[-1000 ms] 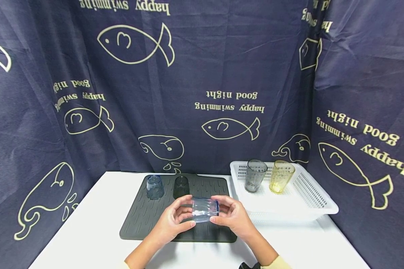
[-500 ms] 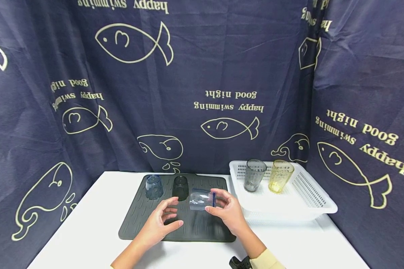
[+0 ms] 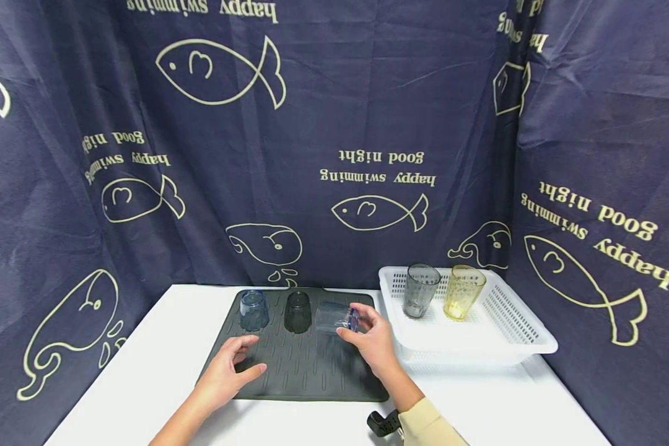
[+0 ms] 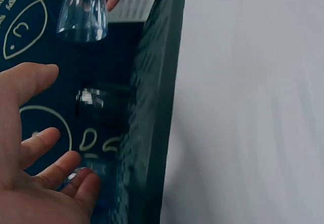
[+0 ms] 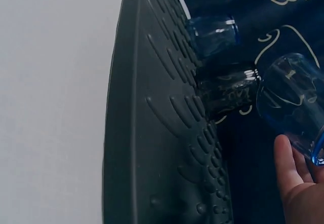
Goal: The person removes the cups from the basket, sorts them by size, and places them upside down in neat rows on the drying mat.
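My right hand (image 3: 376,337) grips a clear bluish drinking glass (image 3: 330,316) by its darker blue base end. The glass lies on its side in the air over the right part of the dark grey drying mat (image 3: 295,378), its mouth facing left. My left hand (image 3: 223,375) hovers over the mat's front left with fingers spread and holds nothing. Upside down on the mat's back half stand a blue glass (image 3: 254,310) and a black glass (image 3: 298,311). In the left wrist view, the held glass (image 4: 83,16) appears at the top, fingers at its base.
A white perforated basket (image 3: 468,356) stands right of the mat, with an upright grey glass (image 3: 421,291) and a yellow glass (image 3: 464,292) inside. A navy fish-print curtain (image 3: 290,155) encloses the white table (image 3: 139,378). A black device (image 3: 383,424) sits by my right sleeve.
My left hand has let go of the glass and moved left, its fingers spread. My right hand has carried the glass slightly forward, away from me, over the mat.
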The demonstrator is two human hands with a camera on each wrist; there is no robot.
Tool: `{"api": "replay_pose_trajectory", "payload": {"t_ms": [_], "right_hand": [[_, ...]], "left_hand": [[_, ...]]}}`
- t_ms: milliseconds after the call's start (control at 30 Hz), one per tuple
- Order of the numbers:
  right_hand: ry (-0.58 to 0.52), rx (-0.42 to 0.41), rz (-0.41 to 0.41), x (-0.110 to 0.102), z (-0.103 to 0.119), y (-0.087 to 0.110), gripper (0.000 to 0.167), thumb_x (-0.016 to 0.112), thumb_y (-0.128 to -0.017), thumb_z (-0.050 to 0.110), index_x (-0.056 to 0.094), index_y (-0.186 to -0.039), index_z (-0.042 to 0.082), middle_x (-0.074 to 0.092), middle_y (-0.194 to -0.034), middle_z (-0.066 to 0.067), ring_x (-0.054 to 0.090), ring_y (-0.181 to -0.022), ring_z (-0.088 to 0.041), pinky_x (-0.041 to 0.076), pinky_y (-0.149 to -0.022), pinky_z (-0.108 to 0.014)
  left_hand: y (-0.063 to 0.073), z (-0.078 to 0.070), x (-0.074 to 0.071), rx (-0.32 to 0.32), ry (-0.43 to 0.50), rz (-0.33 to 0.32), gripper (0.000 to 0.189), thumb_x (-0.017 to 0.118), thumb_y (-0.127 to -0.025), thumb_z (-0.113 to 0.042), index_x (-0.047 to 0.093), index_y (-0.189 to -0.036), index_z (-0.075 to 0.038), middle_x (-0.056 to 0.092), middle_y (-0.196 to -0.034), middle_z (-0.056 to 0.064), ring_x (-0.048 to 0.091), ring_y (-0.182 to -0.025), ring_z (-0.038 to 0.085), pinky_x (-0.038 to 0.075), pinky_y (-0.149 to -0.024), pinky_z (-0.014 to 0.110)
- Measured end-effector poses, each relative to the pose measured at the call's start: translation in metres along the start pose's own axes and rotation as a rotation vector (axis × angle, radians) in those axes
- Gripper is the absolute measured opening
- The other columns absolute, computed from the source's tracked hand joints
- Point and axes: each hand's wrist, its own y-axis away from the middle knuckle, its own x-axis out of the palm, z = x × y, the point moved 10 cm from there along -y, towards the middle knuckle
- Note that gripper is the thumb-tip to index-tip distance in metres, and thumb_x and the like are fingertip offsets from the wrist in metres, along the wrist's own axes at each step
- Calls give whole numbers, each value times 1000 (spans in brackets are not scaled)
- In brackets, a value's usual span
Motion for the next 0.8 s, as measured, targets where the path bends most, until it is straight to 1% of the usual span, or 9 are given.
{"api": "replay_pose_trajectory", "payload": {"t_ms": [100,267,333,400,467,533,600,700,800], "right_hand": [[18,10,-22,-2,-5,-4,60,86,-76,2,64,-132,4,65,-132,-16,62,-108,-22,57,-77,-21],[80,24,-81,-6,-12,-11,60,89,-75,7,66,-131,6,65,-136,-13,61,-120,-28,52,-106,-37],[96,30,-103,-7,-14,-15,62,89,-75,10,65,-132,6,65,-135,-13,61,-121,-28,49,-110,-43],[101,47,-125,-9,-19,-18,63,89,-75,11,65,-133,7,65,-131,-12,62,-117,-26,53,-104,-41],[109,57,-143,-10,-22,-21,64,89,-75,11,65,-133,8,66,-126,-12,64,-109,-23,57,-92,-34],[128,64,-155,-11,-26,-24,63,89,-75,12,65,-133,9,66,-120,-11,65,-102,-20,58,-79,-28],[161,60,-163,-12,-28,-27,63,89,-75,12,65,-133,9,66,-116,-11,64,-97,-18,55,-73,-23],[207,57,-159,-12,-31,-31,62,89,-75,13,65,-133,9,67,-115,-12,62,-96,-20,53,-72,-22],[226,54,-146,-11,-32,-34,63,89,-75,13,65,-132,7,70,-117,-15,64,-99,-25,52,-76,-24]], "left_hand": [[3,8,-9,7,-108,0,68,80,-90,-31,50,-145,-4,50,-143,18,50,-135,40,44,-113,56],[10,18,-21,31,-281,6,72,78,-90,-37,48,-147,-5,47,-146,22,43,-137,46,42,-107,66],[14,21,-25,47,-331,24,72,79,-88,-36,50,-145,-3,46,-145,24,41,-134,49,42,-103,68],[17,24,-28,50,-369,47,73,81,-87,-36,51,-144,-1,44,-145,27,40,-133,53,41,-101,71],[20,29,-30,39,-411,65,77,80,-86,-38,50,-144,1,41,-146,31,38,-132,57,40,-99,74],[21,35,-33,7,-443,84,81,79,-87,-40,46,-146,3,37,-148,35,35,-133,60,37,-99,77],[20,41,-35,-24,-478,96,84,77,-88,-43,43,-148,4,36,-149,38,34,-134,63,35,-100,78],[19,48,-37,-56,-522,117,88,75,-89,-47,40,-150,7,34,-149,41,32,-135,67,33,-104,78],[18,52,-37,-67,-542,127,90,74,-90,-49,38,-150,7,33,-149,43,31,-135,68,32,-105,79]]}}
